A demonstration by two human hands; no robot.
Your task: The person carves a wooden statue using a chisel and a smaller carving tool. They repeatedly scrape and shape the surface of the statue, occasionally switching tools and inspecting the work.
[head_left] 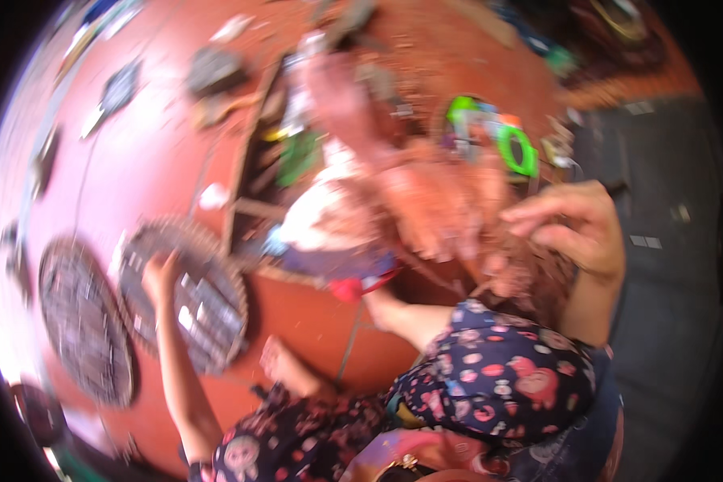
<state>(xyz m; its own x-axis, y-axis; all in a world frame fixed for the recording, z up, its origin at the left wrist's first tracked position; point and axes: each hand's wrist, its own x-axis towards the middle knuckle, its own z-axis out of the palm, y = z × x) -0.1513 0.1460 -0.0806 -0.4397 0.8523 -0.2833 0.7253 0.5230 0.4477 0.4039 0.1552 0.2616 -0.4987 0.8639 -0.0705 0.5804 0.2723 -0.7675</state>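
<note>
My left hand [161, 275] is over a round dark tray [231, 293] with a braided-looking rim, its fingers bunched toward the surface. Motion blur hides whether they hold anything. Several pale, shiny streaks show on that tray. A second round dark tray [84, 321] lies just left of it. My right hand [574, 229] is raised over my right side, fingers apart and slightly bent, with nothing visible in it. Closest to it is a heap of blurred reddish-brown material [530, 269], whose kind I cannot make out.
Ahead, a shallow wooden-edged box [245, 161] holds a green piece [299, 158] and other clutter. A pale bundle [333, 213] lies beside it. Bright green rings [518, 151] sit farther right. Grey stone-like lumps [215, 71] lie on the red tiles. A dark mat [667, 241] lies right.
</note>
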